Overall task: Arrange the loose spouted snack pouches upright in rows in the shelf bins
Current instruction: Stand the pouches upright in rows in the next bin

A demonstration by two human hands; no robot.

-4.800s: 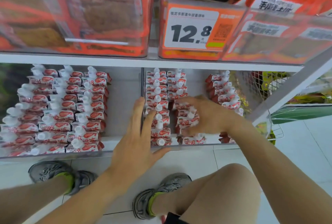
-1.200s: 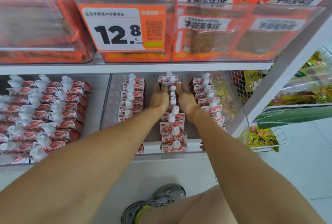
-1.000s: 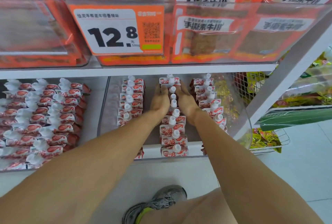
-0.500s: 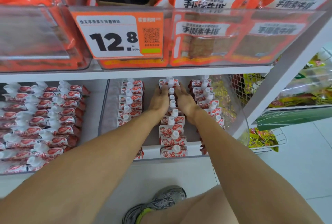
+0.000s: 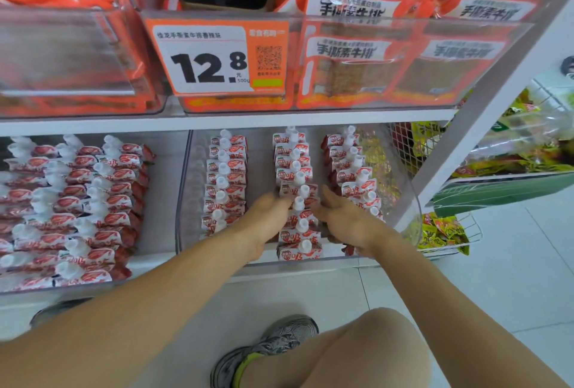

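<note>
hands (image 5: 298, 219) drew back | flanking middle pouch row (image 5: 295, 182)

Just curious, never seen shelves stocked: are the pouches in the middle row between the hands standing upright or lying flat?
Upright: the middle row shows white spout caps pointing up, one behind another, between the left hand and right hand.

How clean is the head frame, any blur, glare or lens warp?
Head view: both hands, left hand and right hand, are motion-smeared beside the middle pouch row; the price tag reads sharply; pale glare veils the upper clear bin front; wide-angle warp slants the white shelf post; lighting is even, shadows soft.
</note>
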